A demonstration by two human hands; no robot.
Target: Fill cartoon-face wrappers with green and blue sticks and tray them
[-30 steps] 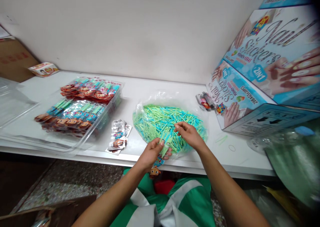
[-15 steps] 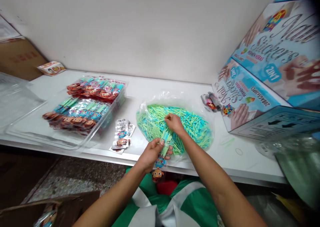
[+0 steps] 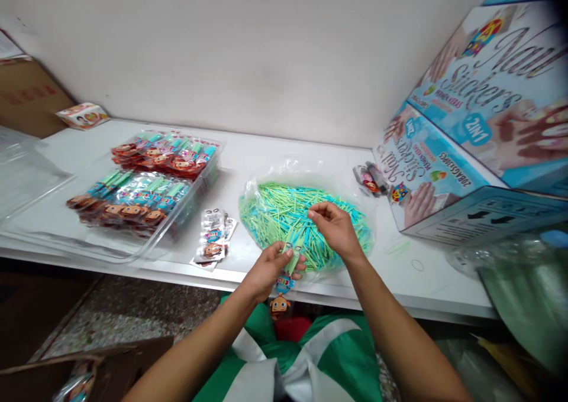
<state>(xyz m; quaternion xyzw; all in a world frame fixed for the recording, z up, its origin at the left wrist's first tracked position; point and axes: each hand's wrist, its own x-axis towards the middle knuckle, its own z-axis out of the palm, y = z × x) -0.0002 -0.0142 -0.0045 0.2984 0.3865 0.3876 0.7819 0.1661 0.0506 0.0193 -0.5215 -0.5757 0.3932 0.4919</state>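
My left hand (image 3: 265, 272) is closed on a small printed packet (image 3: 280, 305) with a cartoon face, which hangs below the fingers over the table's front edge. Pale green plastic sticks (image 3: 293, 260) stand out of its top. My right hand (image 3: 336, 229) hovers over a heap of thin green and blue plastic sticks (image 3: 288, 204), its thumb and forefinger pinched together. Whatever those fingertips hold, if anything, is too small to make out. The heap lies in a clear plastic bag (image 3: 288, 168) spread open on the table.
To the left, a clear plastic tray (image 3: 153, 245) carries rows of filled packets (image 3: 133, 207). Flat packets (image 3: 213, 236) lie beside the bag. Nail sticker boxes (image 3: 444, 171) are stacked at right, with small dark packets (image 3: 370, 179) near them. A cardboard box (image 3: 31, 97) stands far left.
My right hand has moved right across the stick heap, turning so its fingers show more. My left hand keeps the packet in nearly the same place. The view has shifted slightly.
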